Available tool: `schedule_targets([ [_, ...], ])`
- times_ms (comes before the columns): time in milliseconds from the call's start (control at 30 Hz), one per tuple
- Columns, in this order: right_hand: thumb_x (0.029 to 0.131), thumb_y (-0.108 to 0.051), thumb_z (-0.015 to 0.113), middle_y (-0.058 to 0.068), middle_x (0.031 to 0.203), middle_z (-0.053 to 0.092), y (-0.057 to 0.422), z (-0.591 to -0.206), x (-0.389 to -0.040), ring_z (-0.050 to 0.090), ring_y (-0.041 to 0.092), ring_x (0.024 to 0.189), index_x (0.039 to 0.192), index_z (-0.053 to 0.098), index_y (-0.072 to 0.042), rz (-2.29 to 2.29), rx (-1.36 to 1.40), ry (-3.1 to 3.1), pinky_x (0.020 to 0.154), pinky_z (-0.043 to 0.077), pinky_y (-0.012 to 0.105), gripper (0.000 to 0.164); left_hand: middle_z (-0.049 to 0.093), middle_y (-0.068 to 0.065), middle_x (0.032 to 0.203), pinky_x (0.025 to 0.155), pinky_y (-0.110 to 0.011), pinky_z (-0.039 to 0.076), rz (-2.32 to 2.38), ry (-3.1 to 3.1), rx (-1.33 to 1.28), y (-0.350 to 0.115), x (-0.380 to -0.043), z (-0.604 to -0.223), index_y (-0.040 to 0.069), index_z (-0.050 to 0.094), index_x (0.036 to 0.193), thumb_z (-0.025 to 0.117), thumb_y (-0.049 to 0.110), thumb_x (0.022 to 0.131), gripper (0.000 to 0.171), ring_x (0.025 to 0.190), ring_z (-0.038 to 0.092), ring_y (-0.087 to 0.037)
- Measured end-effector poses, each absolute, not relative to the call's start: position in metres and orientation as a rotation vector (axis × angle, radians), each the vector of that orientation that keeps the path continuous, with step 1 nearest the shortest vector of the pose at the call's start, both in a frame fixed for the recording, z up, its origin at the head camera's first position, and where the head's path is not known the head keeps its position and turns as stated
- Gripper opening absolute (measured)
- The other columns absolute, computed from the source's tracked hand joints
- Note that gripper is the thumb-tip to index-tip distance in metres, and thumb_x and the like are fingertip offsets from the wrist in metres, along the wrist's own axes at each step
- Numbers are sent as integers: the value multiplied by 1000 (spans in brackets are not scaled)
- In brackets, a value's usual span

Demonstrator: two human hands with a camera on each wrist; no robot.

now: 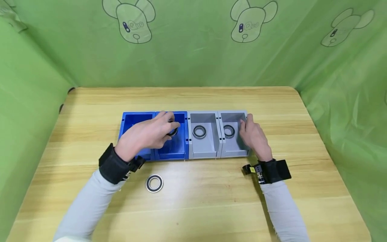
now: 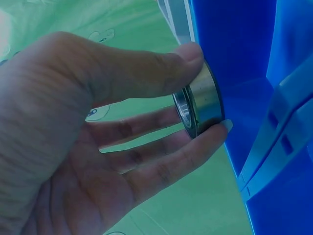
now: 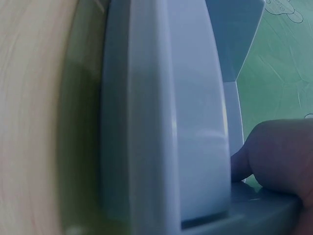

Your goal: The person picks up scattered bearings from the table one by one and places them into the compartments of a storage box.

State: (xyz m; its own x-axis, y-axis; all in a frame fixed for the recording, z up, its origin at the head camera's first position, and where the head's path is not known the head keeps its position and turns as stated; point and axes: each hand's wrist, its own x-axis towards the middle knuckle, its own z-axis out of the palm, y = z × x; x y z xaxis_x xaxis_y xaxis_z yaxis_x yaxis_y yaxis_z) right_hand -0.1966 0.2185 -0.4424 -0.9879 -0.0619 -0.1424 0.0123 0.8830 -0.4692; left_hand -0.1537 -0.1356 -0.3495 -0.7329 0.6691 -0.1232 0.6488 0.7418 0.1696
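Note:
In the head view my left hand (image 1: 148, 135) is over the right-hand blue bin (image 1: 172, 151). Its thumb and fingers pinch a ball bearing (image 2: 208, 95) by the rim, as the left wrist view shows. My right hand (image 1: 255, 137) grips the right side wall of the end grey bin (image 1: 234, 153), thumb on the inner side; its other fingers are mostly hidden. A bearing (image 1: 228, 136) lies in that bin, and another bearing (image 1: 199, 137) in the grey bin (image 1: 205, 153) beside it. One loose bearing (image 1: 154, 190) lies flat on the table in front of the blue bins.
The bins stand side by side in one row on the wooden table (image 1: 196, 215). At the left end is another blue bin (image 1: 137, 114), partly covered by my left hand. Green curtains (image 1: 193, 64) enclose the table at the back and both sides.

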Motion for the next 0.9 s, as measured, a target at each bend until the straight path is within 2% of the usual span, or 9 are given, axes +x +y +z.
schedule_targets([
  [267, 111, -28, 28, 11, 68, 43, 216, -442, -197, 49, 25, 53, 125, 38, 6, -719, -28, 2908, 45, 35, 33, 38, 57, -19, 123, 88, -40, 51, 152, 2684, 979, -132, -168, -352, 0, 61, 138, 71, 14, 95, 46, 104, 52, -30],
  [633, 111, -28, 29, 13, 70, 46, 216, -442, -196, 52, 26, 56, 127, 38, 6, -702, 2, 2901, 46, 36, 33, 39, 54, -22, 132, 93, -44, 51, 161, 2618, 884, -127, -182, -366, 2, 58, 141, 70, 16, 97, 48, 118, 53, -33],
  [767, 111, -28, 29, 13, 69, 45, 217, -442, -196, 51, 27, 56, 125, 39, 6, -694, -4, 2915, 47, 35, 33, 38, 56, -21, 128, 90, -43, 52, 172, 2621, 894, -126, -187, -373, 1, 62, 138, 72, 15, 95, 46, 113, 54, -31],
  [900, 111, -29, 29, 13, 70, 45, 217, -441, -198, 52, 27, 57, 125, 39, 5, -681, 12, 2913, 47, 36, 33, 38, 56, -18, 116, 83, -42, 50, 178, 2625, 922, -126, -190, -382, 1, 66, 131, 74, 13, 93, 41, 102, 52, -29],
])
